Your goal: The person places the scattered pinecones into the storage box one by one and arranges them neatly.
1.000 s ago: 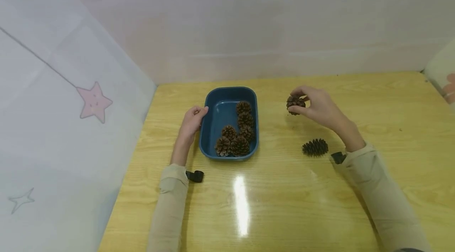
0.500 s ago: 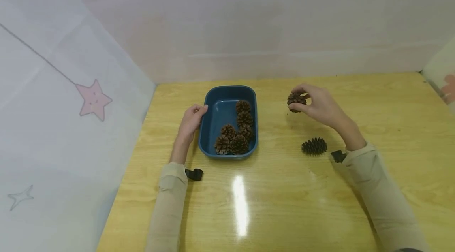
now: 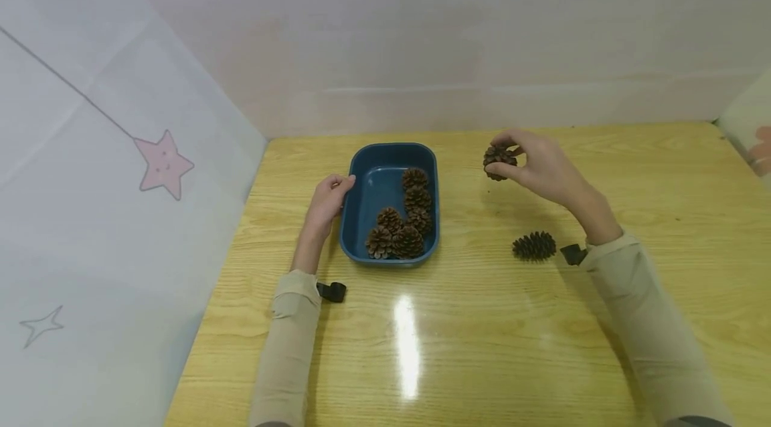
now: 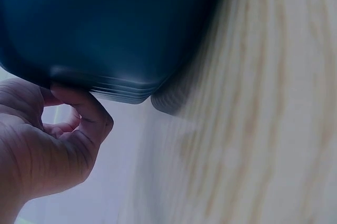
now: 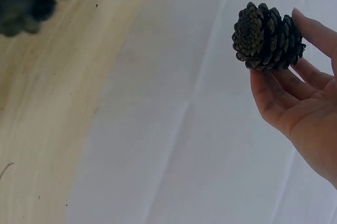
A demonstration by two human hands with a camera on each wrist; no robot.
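Observation:
My left hand [image 3: 326,205] grips the left rim of a blue plastic bin [image 3: 361,213], thumb on top and fingers curled against the outer wall. In the left wrist view, the bent fingers touch the bin's side [image 4: 105,29]. Several brown pine cones [image 3: 407,241] lie inside along its right side and near end. To the right of the bin, my right hand [image 3: 545,166] pinches a pine cone [image 3: 499,162] above the table. The right wrist view shows that pine cone [image 5: 266,37] between thumb and fingertips. A longer, darker pine cone [image 3: 534,247] lies on the table below the right hand.
The yellow wood-grain table [image 3: 482,347] meets a pale wall sheet [image 3: 421,45] at the back. Another sheet with a pink star [image 3: 165,164] borders the left side. Black wrist mounts [image 3: 332,292] stick out from both sleeves. Small dark specks dot the table.
My right hand has risen slightly and moved a little toward the back with the pine cone. The left hand keeps its grip on the bin, and the camera view has shifted slightly.

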